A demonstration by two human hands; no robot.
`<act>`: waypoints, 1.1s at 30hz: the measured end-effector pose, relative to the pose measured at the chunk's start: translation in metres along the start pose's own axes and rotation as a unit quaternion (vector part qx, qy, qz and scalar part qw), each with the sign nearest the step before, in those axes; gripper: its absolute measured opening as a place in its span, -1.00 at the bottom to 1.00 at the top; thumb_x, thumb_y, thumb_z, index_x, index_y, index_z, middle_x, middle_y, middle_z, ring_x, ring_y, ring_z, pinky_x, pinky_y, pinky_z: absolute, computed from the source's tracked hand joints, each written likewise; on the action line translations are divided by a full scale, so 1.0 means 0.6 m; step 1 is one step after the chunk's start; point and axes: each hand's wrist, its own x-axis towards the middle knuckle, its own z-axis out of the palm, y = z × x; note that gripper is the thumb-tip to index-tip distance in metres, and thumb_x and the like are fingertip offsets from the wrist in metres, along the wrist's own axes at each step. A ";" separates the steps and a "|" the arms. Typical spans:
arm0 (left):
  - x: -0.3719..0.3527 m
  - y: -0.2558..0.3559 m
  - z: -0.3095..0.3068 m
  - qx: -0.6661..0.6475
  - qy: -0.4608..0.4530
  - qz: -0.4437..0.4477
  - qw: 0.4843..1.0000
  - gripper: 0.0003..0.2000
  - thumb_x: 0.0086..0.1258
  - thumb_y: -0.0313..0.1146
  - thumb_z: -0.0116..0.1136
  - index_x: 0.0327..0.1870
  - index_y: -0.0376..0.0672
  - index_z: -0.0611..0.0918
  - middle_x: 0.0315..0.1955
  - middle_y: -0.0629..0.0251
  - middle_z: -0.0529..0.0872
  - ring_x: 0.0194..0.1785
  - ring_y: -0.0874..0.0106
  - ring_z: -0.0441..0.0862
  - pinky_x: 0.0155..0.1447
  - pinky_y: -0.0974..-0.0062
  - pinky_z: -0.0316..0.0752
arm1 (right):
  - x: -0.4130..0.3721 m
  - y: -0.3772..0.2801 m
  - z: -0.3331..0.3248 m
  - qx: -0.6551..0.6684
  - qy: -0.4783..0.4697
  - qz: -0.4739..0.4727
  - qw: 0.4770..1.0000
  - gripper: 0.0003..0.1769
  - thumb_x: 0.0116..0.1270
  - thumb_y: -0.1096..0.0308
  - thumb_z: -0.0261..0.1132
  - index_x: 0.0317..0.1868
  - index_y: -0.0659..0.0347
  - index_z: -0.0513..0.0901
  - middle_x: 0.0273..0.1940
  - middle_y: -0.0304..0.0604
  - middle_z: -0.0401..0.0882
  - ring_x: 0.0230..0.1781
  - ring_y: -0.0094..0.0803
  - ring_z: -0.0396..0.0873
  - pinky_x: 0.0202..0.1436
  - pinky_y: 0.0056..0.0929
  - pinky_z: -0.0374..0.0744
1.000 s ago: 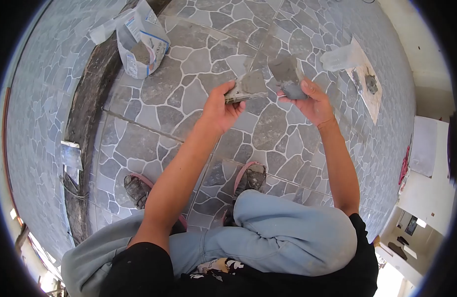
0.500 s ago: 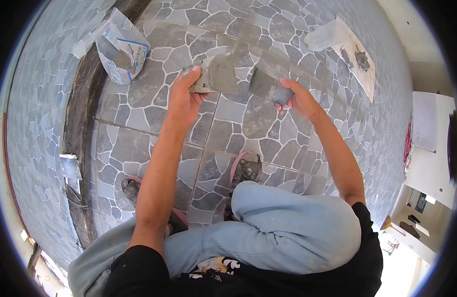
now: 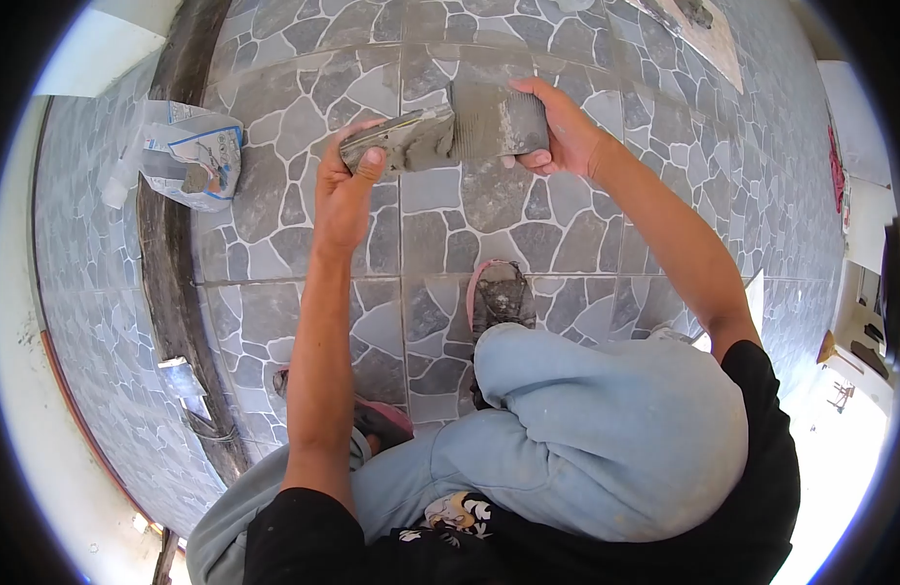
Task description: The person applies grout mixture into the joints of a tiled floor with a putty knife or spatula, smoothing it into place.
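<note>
My left hand [image 3: 344, 190] grips a mortar-smeared tile piece [image 3: 391, 144] by its left end, thumb on the near side. Wet grey mortar lies along its face. My right hand [image 3: 569, 132] is closed on the right side of a flat grey spreader [image 3: 498, 119] with fine ridges across it. The spreader's left edge meets the mortar at the tile piece's right end. Both are held up above the patterned floor [image 3: 450, 210], in front of my feet. Fingers behind the two pieces are partly hidden.
A wooden beam [image 3: 172, 283] runs along the left side. Against it stands an open bag [image 3: 211, 161] with grey powder inside. At the upper right lies a pale board [image 3: 708, 54] with a lump of mortar [image 3: 695, 12]. My shoe [image 3: 500, 292] is below the hands.
The two hands have come together, so the spreader now touches the tile piece's mortar. The tile piece has tilted. My view has shifted, moving the board toward the upper edge.
</note>
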 end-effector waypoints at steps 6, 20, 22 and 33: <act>-0.009 -0.007 0.022 -0.109 0.056 -0.156 0.980 -0.76 0.50 -0.30 0.14 0.06 -0.22 0.59 -0.12 0.33 0.70 -0.12 0.54 0.63 -0.04 0.54 0.51 | -0.025 -0.057 0.006 -0.014 0.050 -0.172 0.984 -0.35 0.47 -0.07 0.07 0.29 0.33 0.42 -0.09 0.16 0.61 -0.44 -0.37 0.53 -0.43 -0.50 0.52; 0.010 0.023 0.043 0.123 0.078 -0.111 0.983 -0.64 0.58 -0.15 -0.04 0.08 -0.27 0.60 -0.18 0.32 0.70 -0.25 0.58 0.60 -0.25 0.56 0.53 | -0.036 -0.029 0.106 -0.679 0.183 -0.215 0.677 -0.44 0.41 -0.08 0.21 0.36 -0.11 0.52 -0.30 -0.13 0.30 -0.26 -0.27 0.40 -0.16 -0.34 0.41; 0.010 0.022 0.056 0.129 0.082 -0.082 0.985 -0.65 0.58 -0.14 -0.03 0.05 -0.26 0.61 -0.24 0.35 0.68 -0.29 0.61 0.58 -0.28 0.60 0.51 | -0.028 -0.027 0.120 -0.695 0.190 -0.220 0.658 -0.44 0.40 -0.09 0.21 0.35 -0.13 0.53 -0.29 -0.09 0.31 -0.26 -0.23 0.43 -0.17 -0.31 0.44; 0.057 0.071 0.022 0.182 0.191 0.012 0.965 -0.68 0.56 -0.17 -0.02 -0.08 -0.29 0.63 -0.30 0.31 0.70 -0.34 0.56 0.63 -0.34 0.58 0.53 | -0.028 -0.038 0.115 -0.754 0.093 -0.197 0.620 -0.44 0.40 -0.12 0.14 0.31 -0.08 0.57 -0.17 0.02 0.49 -0.30 -0.15 0.61 -0.22 -0.27 0.58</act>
